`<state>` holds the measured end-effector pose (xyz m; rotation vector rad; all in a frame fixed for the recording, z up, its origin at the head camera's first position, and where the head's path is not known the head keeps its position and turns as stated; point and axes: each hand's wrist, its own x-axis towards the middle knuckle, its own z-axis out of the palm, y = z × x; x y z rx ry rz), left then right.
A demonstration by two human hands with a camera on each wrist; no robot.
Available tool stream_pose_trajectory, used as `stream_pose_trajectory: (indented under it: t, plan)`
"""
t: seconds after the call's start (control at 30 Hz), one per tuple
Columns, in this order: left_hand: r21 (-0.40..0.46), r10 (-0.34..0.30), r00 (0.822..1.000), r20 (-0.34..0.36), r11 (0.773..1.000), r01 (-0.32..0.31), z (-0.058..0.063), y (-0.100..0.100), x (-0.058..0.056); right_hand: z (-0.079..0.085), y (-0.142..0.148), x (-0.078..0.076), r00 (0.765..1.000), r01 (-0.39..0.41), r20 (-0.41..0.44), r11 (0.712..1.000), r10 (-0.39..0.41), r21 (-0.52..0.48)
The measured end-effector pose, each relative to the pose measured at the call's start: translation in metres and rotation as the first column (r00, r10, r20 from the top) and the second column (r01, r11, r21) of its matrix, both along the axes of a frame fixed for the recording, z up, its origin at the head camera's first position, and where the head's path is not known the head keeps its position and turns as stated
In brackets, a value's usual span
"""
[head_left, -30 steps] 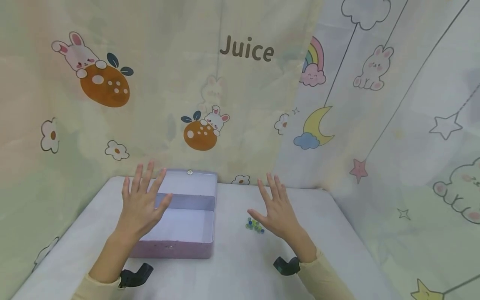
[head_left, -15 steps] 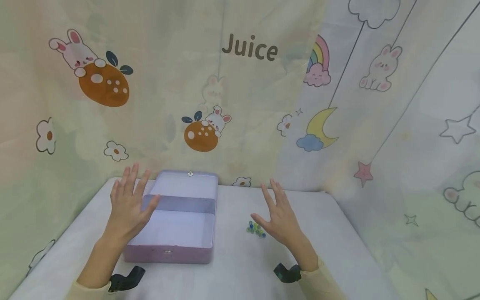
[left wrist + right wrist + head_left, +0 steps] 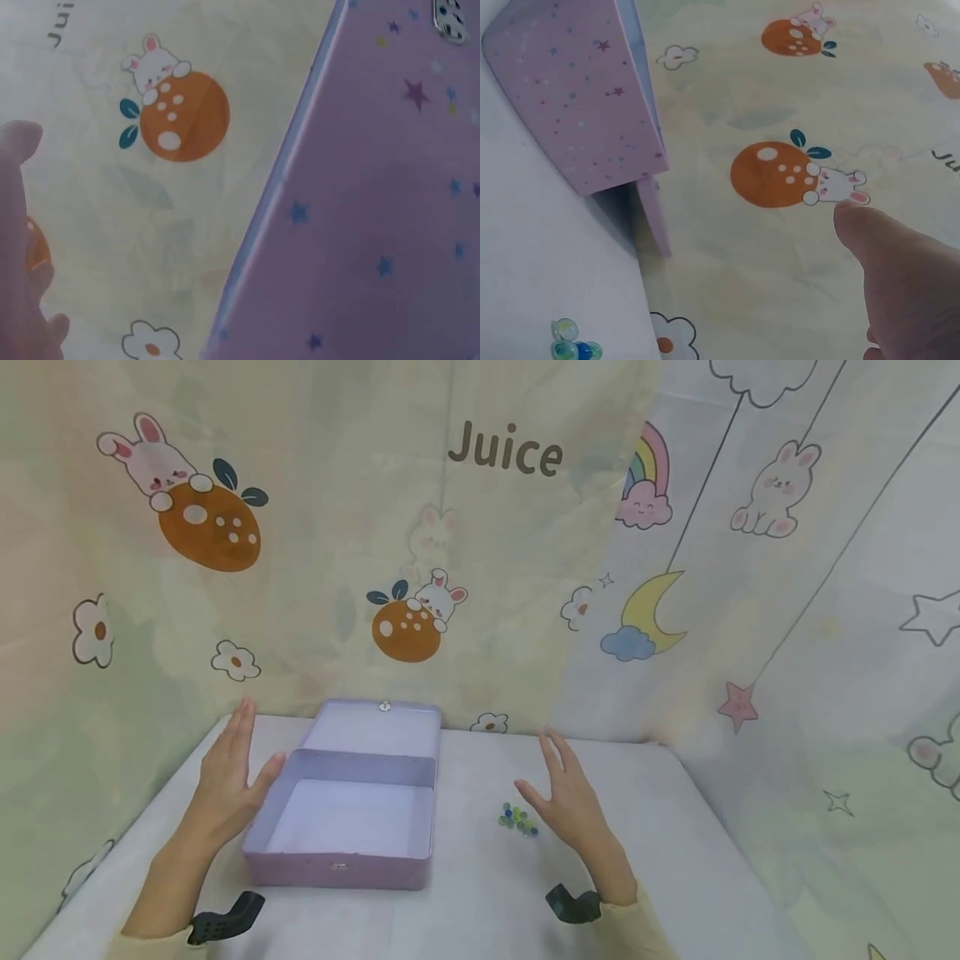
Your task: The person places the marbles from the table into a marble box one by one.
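My left hand (image 3: 227,785) is raised at the left side of a lilac box (image 3: 337,870), fingers straight and thumb spread, holding nothing. The box is open, its lid (image 3: 378,727) tipped back toward the wall, and its white inside shows no contents. In the right wrist view the outside of the box (image 3: 577,90) is dotted with small stars. To the right of it lies a small cluster of glass marbles (image 3: 517,820), green, yellowish and blue. Just right of these marbles my right hand (image 3: 572,802) hovers with extended fingers, also holding nothing.
A white tabletop (image 3: 480,910) bears the box and the marbles. Behind it hangs a printed cloth (image 3: 315,510) with bunnies and oranges, and another cloth (image 3: 825,635) runs along the right. A dark wrist camera (image 3: 227,918) sits on the left wrist, another (image 3: 572,904) on the right.
My left hand has moved left and turned more edge-on, uncovering more of the box. My right hand has shifted slightly right and down. The head view has moved a little; box and marbles stay put.
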<state>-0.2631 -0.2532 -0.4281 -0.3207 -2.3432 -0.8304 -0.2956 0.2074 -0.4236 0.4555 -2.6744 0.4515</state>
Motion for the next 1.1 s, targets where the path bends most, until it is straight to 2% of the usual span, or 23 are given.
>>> stream_pose_trajectory:
  t: [0.13,0.3,0.47,0.67,0.8,0.97,1.1]
  plan:
    - [0.019,-0.03,0.99,0.141,0.999,0.028,-0.008,-0.008,0.0,-0.005,-0.002,-0.003,0.999,0.02,0.048,0.998,-0.017,-0.054]
    - [0.079,-0.116,0.954,0.275,0.992,0.098,-0.02,-0.018,-0.003,-0.016,-0.003,-0.008,0.998,0.002,0.064,0.998,0.002,-0.061]
    - [0.159,-0.217,0.912,0.347,0.972,0.17,-0.034,-0.023,-0.006,-0.025,-0.002,-0.008,0.994,0.013,0.106,0.999,-0.008,-0.047]
    - [0.19,-0.316,0.867,0.386,0.946,0.261,-0.046,-0.028,-0.008,-0.035,0.002,-0.01,0.979,0.061,0.198,0.997,-0.052,-0.04]
    - [0.214,-0.405,0.813,0.419,0.914,0.345,-0.053,-0.031,-0.005,-0.039,0.005,-0.013,0.97,0.069,0.238,0.997,-0.058,-0.036]
    - [0.318,-0.534,0.709,0.46,0.845,0.43,-0.062,-0.038,0.003,-0.041,0.009,-0.014,0.957,0.039,0.289,0.999,-0.039,0.007]
    - [0.358,-0.588,0.637,0.498,0.809,0.466,-0.064,-0.045,0.002,-0.041,0.014,-0.014,0.937,0.012,0.349,1.0,-0.012,0.0]
